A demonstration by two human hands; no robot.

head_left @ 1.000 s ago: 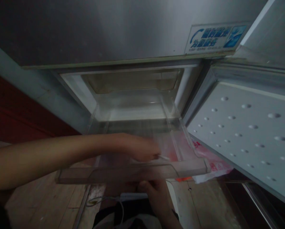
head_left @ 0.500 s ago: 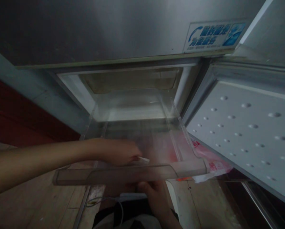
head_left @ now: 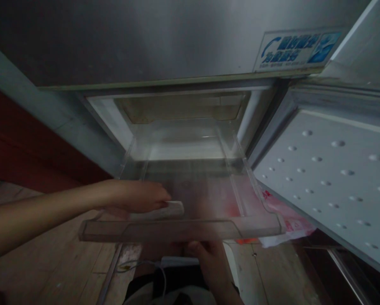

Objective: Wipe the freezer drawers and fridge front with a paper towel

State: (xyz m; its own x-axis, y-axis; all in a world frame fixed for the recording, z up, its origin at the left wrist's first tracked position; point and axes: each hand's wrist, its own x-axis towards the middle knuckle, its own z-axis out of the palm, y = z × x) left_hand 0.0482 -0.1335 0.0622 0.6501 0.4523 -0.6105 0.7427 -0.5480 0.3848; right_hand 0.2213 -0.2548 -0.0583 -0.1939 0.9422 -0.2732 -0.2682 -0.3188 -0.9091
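A clear plastic freezer drawer (head_left: 193, 186) is pulled far out of the open compartment. Inside it, my left hand (head_left: 142, 195) presses a white cloth (head_left: 176, 208) towards the drawer's floor, just behind the front panel (head_left: 180, 230). Its fingertips are curled around the cloth and partly hidden. Below the front panel, my right hand (head_left: 207, 256) grips the drawer's front edge from underneath. The right thumb shows, while the other fingers are mostly out of sight behind the panel.
The freezer door (head_left: 333, 178) stands wide open on the right. A pink-and-white plastic bag (head_left: 288, 220) lies beneath it. Above is the closed upper door (head_left: 145, 42) with a sticker (head_left: 300, 50). A pale cable (head_left: 163, 279) lies over my lap.
My left hand has slid left inside the drawer with the white cloth, more of which now shows. My right hand keeps its hold. The whole view has shifted slightly.
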